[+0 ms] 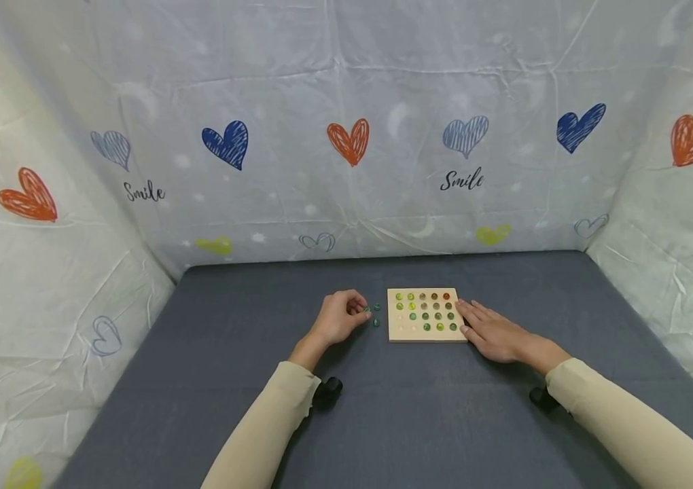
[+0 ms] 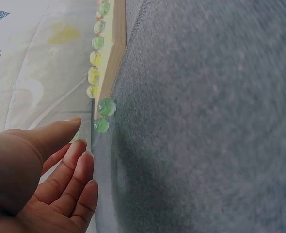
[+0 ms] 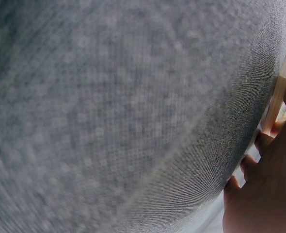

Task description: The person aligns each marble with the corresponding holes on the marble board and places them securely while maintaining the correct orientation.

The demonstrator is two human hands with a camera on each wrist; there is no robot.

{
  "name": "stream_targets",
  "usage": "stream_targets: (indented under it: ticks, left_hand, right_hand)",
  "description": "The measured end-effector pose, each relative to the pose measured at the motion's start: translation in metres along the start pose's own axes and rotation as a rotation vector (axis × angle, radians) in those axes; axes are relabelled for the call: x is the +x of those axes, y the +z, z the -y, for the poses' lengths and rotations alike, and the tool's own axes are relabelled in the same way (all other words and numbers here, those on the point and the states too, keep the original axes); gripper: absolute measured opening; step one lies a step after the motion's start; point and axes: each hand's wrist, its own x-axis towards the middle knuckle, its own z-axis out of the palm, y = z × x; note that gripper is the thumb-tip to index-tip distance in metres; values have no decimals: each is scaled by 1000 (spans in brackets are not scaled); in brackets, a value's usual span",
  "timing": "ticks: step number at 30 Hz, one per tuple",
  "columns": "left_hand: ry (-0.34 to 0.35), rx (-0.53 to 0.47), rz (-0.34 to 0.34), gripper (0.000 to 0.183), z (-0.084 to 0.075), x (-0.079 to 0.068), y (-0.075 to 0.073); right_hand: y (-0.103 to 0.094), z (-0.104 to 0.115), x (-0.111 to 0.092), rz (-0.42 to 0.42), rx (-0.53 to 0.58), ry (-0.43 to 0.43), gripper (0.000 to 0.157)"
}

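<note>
My left hand (image 1: 339, 317) pinches a green glass marble (image 2: 75, 138) between thumb and index finger, just left of the board. Two more green marbles (image 1: 376, 322) lie on the cloth between this hand and the board. The pale wooden board (image 1: 404, 336) holds rows of glass marbles, yellow-green, green, brownish and red, in round hollows. At its lower left a few hollows (image 1: 401, 327) show bare wood. My right hand (image 1: 493, 333) rests at the board's right edge with fingers extended, fingertips touching it. In the right wrist view, the board's side (image 3: 276, 104) shows beside the fingers.
A dark grey cloth (image 1: 420, 421) covers the table. Behind it and at both sides hang pale sheets (image 1: 395, 88) printed with hearts and the word Smile. Black wrist devices (image 1: 328, 392) sit under both cuffs.
</note>
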Motion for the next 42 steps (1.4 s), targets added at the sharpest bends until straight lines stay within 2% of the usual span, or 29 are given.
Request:
stream_targets:
  ticks: [5, 14, 23, 33, 42]
  left_hand:
    - [-1, -13, 10, 13, -7, 0, 1]
    - [35, -27, 29, 12, -14, -1, 5]
    - [105, -25, 22, 11, -19, -1, 12]
    - [90, -34, 72, 11, -25, 4, 19]
    - [108, -39, 80, 10, -28, 6, 23]
  right_hand:
    - [-2, 3, -1, -9, 5, -3, 64]
    - [-1, 5, 1, 9, -7, 27, 62]
    - [-4, 6, -1, 0, -5, 7, 62]
    - [0, -1, 1, 4, -6, 2, 66]
    - [-5, 8, -1, 3, 0, 15, 61]
